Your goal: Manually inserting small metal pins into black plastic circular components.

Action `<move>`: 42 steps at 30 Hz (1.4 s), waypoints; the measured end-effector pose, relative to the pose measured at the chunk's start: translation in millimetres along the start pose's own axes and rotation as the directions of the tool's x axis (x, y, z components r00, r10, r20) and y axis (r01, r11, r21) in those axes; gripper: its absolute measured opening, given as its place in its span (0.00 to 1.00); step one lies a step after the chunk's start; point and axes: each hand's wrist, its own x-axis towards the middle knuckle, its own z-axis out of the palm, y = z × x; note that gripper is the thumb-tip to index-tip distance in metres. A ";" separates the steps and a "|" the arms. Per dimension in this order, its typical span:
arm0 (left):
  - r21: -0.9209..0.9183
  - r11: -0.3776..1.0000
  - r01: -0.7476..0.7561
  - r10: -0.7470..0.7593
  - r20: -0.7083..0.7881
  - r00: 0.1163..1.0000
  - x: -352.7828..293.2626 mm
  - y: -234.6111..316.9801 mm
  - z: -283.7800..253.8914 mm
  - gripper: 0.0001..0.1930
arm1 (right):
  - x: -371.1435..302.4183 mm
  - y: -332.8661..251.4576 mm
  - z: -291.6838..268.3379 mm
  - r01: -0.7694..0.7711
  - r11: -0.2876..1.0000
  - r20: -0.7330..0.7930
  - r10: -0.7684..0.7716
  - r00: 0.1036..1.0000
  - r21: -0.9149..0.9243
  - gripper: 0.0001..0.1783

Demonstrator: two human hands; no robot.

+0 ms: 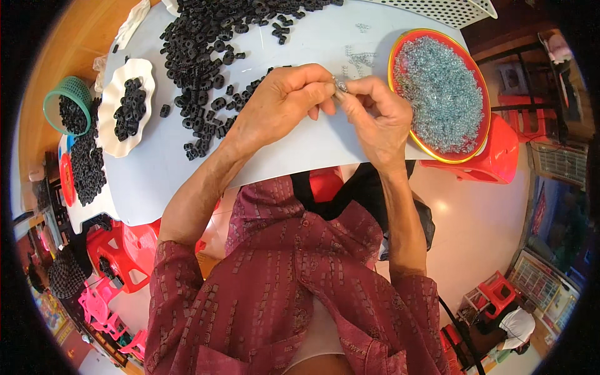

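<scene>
1. Held piece [339,85]: silvery, metal-looking, some shine.
2. Small coils [444,94]: thin wire, metal-looking, shiny, rough as a heap.
3. Red dish [482,103]: glossy, plastic-looking, smooth, shiny yellow edge.
4. Black parts [199,94]: matt, knobbly, plastic or rubber, can't tell which.
5. Scalloped white dish [110,106]: smooth, plastic-looking, soft sheen.
6. Tabletop [153,181]: smooth, pale, low sheen.
7. Green basket [76,87]: perforated plastic, semi-gloss.
8. White basket [447,9]: perforated plastic, smooth.
9. Red stool [501,150]: moulded plastic, smooth, high gloss.
10. Maroon shirt [250,300]: thin cloth, mostly matt, textured patterning.
11. Floor [478,219]: smooth, glossy, reflects light.
</scene>
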 end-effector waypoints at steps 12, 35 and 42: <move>0.162 0.978 -0.129 0.156 -0.171 0.973 -2.2 3.8 10.4 0.08 | 4.2 2.9 0.3 -0.014 1.000 0.051 0.015 0.999 -0.020 0.07; 0.185 0.971 -0.148 0.176 -0.140 0.974 -3.4 4.7 11.6 0.09 | 4.5 4.6 -0.1 -0.052 0.998 0.096 0.048 0.994 0.036 0.07; 0.386 0.897 -0.216 0.314 -0.213 0.925 -3.8 5.2 17.0 0.07 | 3.9 7.9 0.8 0.003 0.998 0.037 -0.006 0.999 0.065 0.04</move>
